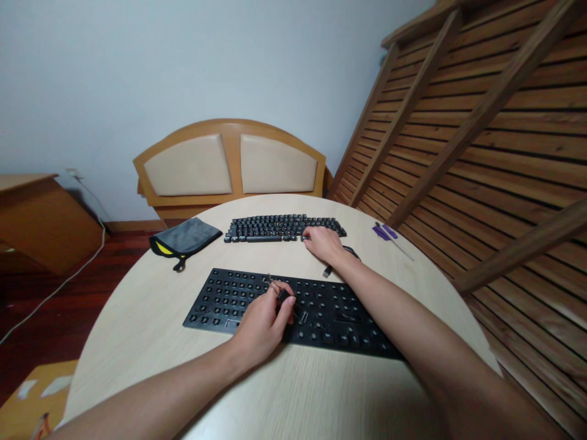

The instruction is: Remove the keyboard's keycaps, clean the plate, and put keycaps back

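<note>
My left hand (263, 321) is closed over the middle of a black keyboard base (220, 299) with most of its switches bare. Between thumb and fingers it grips a small black piece with thin wire ends, seemingly a keycap puller (284, 296). Farther back, my right hand (323, 243) reaches to the front edge of the loose black keycaps (261, 227), laid out in keyboard order. Its fingertips are pinched together at a keycap (303, 238) in the front row, partly hidden by the fingers. My right forearm covers the base's right end, where some keycaps are seated.
A grey pouch (188, 237) with yellow lining lies on the round table (151, 342) at left. A USB plug (327, 271) and cable rest beside my right wrist. Purple-handled tools (384, 232) lie at the right edge. A slatted wooden frame (458, 134) leans close by.
</note>
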Tool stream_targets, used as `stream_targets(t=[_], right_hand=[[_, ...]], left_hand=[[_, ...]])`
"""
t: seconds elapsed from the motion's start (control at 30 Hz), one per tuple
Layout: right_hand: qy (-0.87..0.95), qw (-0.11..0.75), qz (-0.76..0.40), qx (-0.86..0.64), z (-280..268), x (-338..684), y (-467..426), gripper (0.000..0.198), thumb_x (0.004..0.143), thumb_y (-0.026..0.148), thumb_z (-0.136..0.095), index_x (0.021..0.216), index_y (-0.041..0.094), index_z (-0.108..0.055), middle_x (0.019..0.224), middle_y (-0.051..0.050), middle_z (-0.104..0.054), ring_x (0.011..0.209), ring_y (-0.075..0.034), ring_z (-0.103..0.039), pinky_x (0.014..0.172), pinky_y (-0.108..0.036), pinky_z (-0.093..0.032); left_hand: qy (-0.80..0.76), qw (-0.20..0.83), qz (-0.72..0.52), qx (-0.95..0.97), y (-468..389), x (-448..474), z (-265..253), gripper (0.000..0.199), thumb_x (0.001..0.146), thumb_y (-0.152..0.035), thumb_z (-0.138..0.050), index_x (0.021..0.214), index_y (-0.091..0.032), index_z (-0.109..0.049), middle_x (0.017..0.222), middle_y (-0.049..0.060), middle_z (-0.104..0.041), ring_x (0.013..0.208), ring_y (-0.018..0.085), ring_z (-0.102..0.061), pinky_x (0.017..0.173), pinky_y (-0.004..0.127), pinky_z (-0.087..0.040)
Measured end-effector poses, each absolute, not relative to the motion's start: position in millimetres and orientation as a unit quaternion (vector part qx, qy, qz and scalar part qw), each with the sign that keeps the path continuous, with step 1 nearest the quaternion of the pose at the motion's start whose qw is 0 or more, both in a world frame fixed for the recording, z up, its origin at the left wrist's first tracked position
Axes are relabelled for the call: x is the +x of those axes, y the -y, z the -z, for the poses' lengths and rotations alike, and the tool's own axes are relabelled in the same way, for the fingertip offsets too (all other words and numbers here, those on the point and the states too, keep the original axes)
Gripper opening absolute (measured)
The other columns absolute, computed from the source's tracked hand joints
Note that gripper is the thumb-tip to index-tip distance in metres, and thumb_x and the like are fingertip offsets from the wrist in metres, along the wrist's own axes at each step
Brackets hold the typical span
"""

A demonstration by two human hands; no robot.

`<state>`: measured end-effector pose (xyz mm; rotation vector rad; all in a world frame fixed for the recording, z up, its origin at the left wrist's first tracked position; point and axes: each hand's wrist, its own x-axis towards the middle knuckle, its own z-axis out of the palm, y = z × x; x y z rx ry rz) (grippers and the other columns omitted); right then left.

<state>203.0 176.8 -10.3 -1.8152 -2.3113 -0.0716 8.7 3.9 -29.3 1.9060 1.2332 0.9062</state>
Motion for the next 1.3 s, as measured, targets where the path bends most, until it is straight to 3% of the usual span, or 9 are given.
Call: stream_targets(t=[0.47, 0.73, 0.93, 1.07, 1.3], right_hand=[[0.787, 0.124, 0.005, -0.604, 16.6, 196.8, -177.9, 0.029, 0.095, 0.026, -0.053, 0.121, 0.021, -0.065, 0.120, -0.011, -0.071, 0.111, -0.027, -0.065, 0.093, -0.036, -0.048], [0.797, 0.145, -0.021, -0.587, 0.6, 213.7, -153.1, 0.033, 0.088, 0.024, -0.063, 0.121, 0.019, -0.064, 0.128, -0.010, -0.067, 0.114, -0.026, -0.063, 0.093, -0.034, -0.047], [0.872, 0.161, -0.114, -0.449, -16.5, 241.9, -86.8, 0.015, 0.088, 0.031, -0.067, 0.098, 0.020, -0.070, 0.101, -0.005, -0.072, 0.088, -0.020, -0.067, 0.084, -0.033, -0.049], [0.913, 0.159, -0.210, -0.312, -18.5, 256.6, -41.7, 0.016, 0.084, 0.036, -0.074, 0.089, 0.022, -0.070, 0.094, -0.004, -0.069, 0.095, -0.021, -0.062, 0.090, -0.037, -0.048], [0.910, 0.171, -0.253, -0.281, 3.8, 264.4, -24.3, 0.040, 0.068, 0.046, -0.086, 0.095, 0.023, -0.068, 0.125, -0.009, -0.058, 0.129, -0.028, -0.046, 0.110, -0.046, -0.037]], left_hand=[[-0.476, 0.340, -0.346, 0.734, -4.4, 9.5, 29.8, 0.018, 0.102, -0.034, -0.039, 0.106, -0.020, -0.049, 0.071, -0.001, -0.062, 0.068, 0.019, -0.061, 0.068, 0.031, -0.043], [-0.474, 0.341, -0.350, 0.732, -4.3, 8.8, 27.3, 0.019, 0.102, -0.035, -0.039, 0.104, -0.020, -0.049, 0.070, -0.001, -0.061, 0.069, 0.019, -0.061, 0.067, 0.031, -0.043], [-0.471, 0.324, -0.345, 0.744, 0.2, 9.1, 25.8, 0.016, 0.102, -0.033, -0.041, 0.106, -0.020, -0.049, 0.072, 0.000, -0.064, 0.071, 0.020, -0.063, 0.067, 0.031, -0.043], [-0.450, 0.312, -0.348, 0.761, 6.7, 13.0, 26.5, 0.015, 0.101, -0.032, -0.041, 0.103, -0.020, -0.049, 0.074, 0.002, -0.065, 0.071, 0.020, -0.064, 0.067, 0.031, -0.045], [-0.441, 0.381, -0.342, 0.737, 12.1, 20.1, 29.4, 0.015, 0.100, -0.035, -0.048, 0.104, -0.020, -0.050, 0.070, 0.000, -0.068, 0.064, 0.018, -0.065, 0.067, 0.030, -0.048]])
